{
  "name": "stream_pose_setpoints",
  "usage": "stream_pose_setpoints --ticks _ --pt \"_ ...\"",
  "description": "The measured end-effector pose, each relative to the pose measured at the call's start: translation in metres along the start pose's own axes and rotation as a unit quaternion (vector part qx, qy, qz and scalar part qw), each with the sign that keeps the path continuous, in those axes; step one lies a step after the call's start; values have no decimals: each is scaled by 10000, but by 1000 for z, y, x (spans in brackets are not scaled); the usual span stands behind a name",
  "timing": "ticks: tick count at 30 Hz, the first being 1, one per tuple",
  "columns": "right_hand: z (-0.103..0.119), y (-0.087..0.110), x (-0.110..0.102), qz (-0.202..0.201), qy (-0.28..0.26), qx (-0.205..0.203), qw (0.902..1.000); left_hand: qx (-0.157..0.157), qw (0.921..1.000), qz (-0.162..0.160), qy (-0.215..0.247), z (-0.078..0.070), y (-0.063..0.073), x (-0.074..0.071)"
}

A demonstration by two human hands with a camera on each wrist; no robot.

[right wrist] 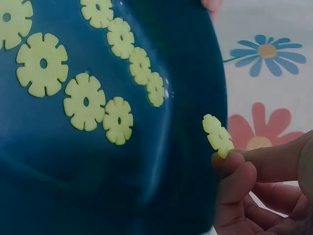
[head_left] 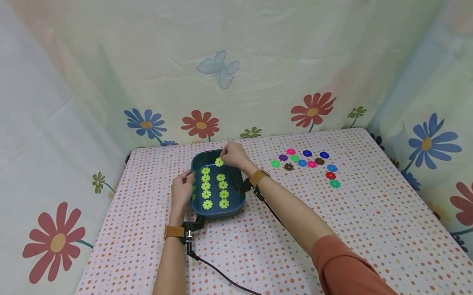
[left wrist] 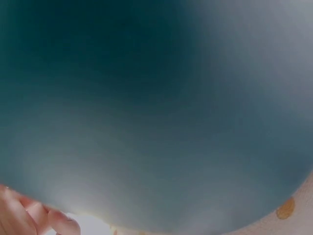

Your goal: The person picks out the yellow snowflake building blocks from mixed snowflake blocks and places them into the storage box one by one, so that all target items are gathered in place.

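A dark blue rectangular tray (head_left: 213, 214) with rounded corners stands on the table. On its floor lie several yellow-green notched plastic discs (head_left: 206, 194), flower-shaped with a centre hole, in two rows. My right hand (head_left: 236, 156) pinches one more such disc (right wrist: 217, 136) between thumb and fingertips, at the tray's far edge. That disc is tilted nearly edge-on in the right wrist view. At the left wall, my left hand (head_left: 182, 188) grips the tray's rim with curled fingers. The tray's outer wall (left wrist: 156, 147) fills most of the left wrist view, with some fingers low at the left.
Right of the tray, several loose discs in pink, blue, green (head_left: 275, 164), brown (head_left: 289, 167), purple and red (head_left: 330, 175) lie on the dotted tablecloth (head_left: 278, 265). A flowered curtain (head_left: 255, 99) stands behind the table. Black cables (head_left: 233, 282) trail from both wrist cameras.
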State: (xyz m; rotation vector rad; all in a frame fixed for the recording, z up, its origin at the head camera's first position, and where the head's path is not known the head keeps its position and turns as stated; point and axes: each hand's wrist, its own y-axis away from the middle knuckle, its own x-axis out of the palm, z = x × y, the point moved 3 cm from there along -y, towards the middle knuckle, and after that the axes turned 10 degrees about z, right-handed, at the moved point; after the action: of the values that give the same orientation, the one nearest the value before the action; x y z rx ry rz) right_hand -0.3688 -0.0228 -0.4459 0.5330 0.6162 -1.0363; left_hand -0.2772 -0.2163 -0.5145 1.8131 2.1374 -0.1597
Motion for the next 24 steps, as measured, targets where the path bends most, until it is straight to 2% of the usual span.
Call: stream_pose_setpoints --ticks 6,13,18,24 --pt "-3 -15 11 257 25 318 9992 -13 9999 -68 -78 -2 1 0" --pt "-10 -30 25 282 540 769 9952 -1 9999 -80 -132 -3 2 -1" --pt "-8 -33 32 270 853 865 9922 136 9996 -111 -216 -2 2 -2" --pt "-7 -36 38 252 1174 916 9885 154 9997 -76 -183 0 0 -1"
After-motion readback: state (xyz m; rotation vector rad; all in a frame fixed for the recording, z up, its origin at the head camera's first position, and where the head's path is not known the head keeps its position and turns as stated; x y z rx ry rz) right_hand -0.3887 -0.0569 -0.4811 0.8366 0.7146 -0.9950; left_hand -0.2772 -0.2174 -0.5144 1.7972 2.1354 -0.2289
